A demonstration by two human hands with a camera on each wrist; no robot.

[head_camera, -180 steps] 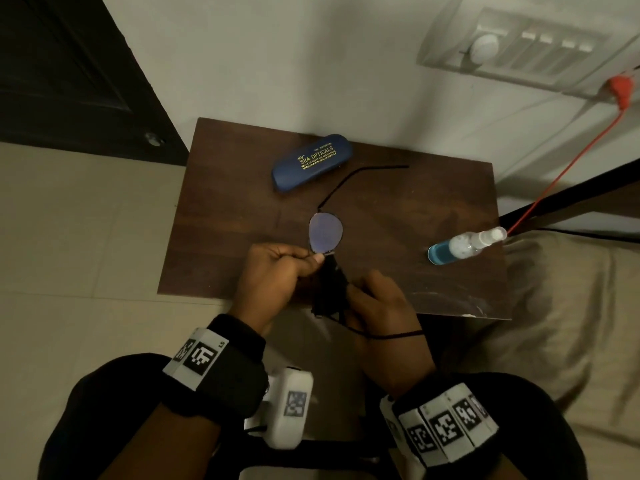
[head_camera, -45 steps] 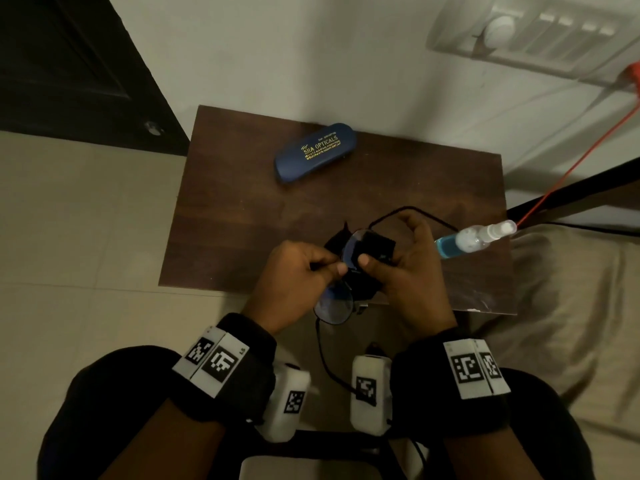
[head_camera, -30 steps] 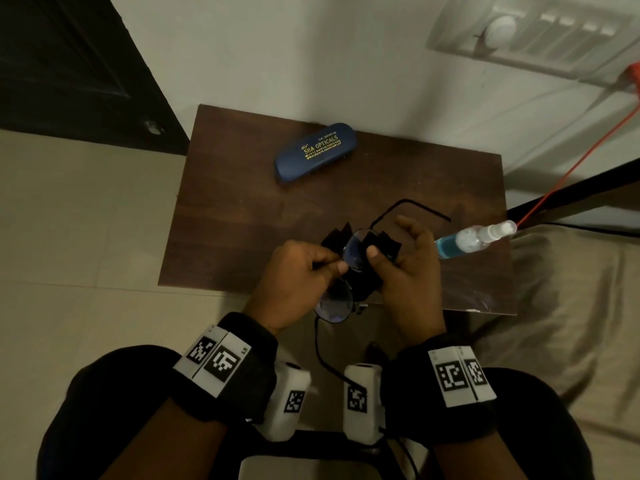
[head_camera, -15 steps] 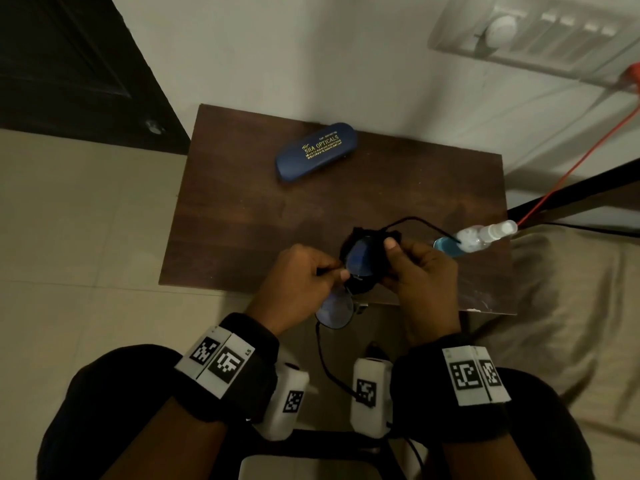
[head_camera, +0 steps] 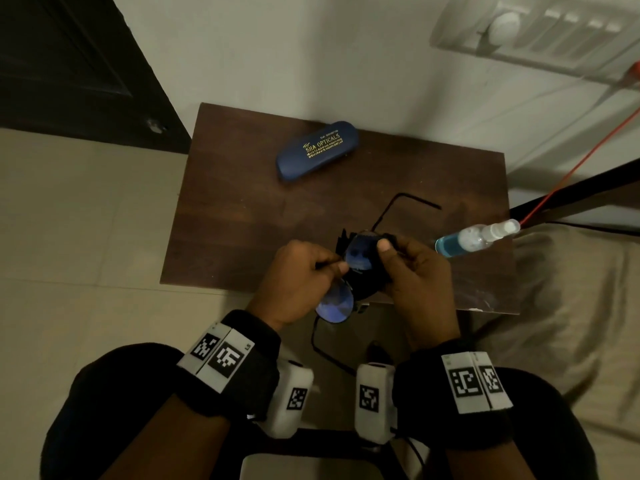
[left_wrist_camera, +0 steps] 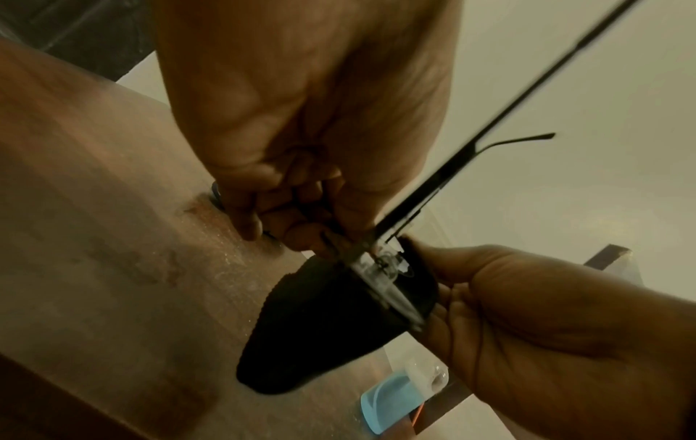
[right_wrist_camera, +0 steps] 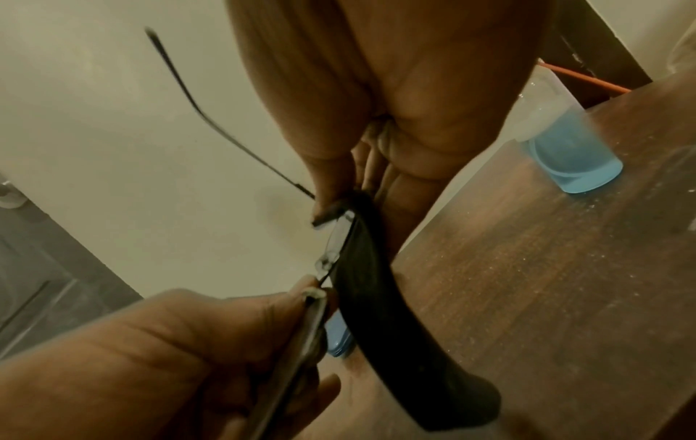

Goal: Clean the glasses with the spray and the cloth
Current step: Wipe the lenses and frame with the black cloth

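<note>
I hold the thin black-framed glasses (head_camera: 334,304) over the near edge of the brown table (head_camera: 235,216). My left hand (head_camera: 337,268) pinches the frame by the bridge (left_wrist_camera: 371,248). My right hand (head_camera: 384,258) grips the black cloth (head_camera: 369,282) around the far lens (head_camera: 360,255), thumb on top of the glass and fingers hidden behind the cloth. The cloth (right_wrist_camera: 395,312) hangs down below the lens (right_wrist_camera: 339,238). One temple arm (head_camera: 401,199) sticks out over the table. The spray bottle (head_camera: 474,237) with blue liquid lies on its side just right of my right hand.
A closed blue glasses case (head_camera: 317,150) lies at the back of the table near the white wall. A bed with beige sheets (head_camera: 571,323) borders the table's right side. A red cable (head_camera: 571,174) runs down the wall at right. Tiled floor lies to the left.
Six seconds ago the cloth was on the near lens; it is now on the far lens. In the last second my right thumb slid across that lens with the cloth folding around it.
</note>
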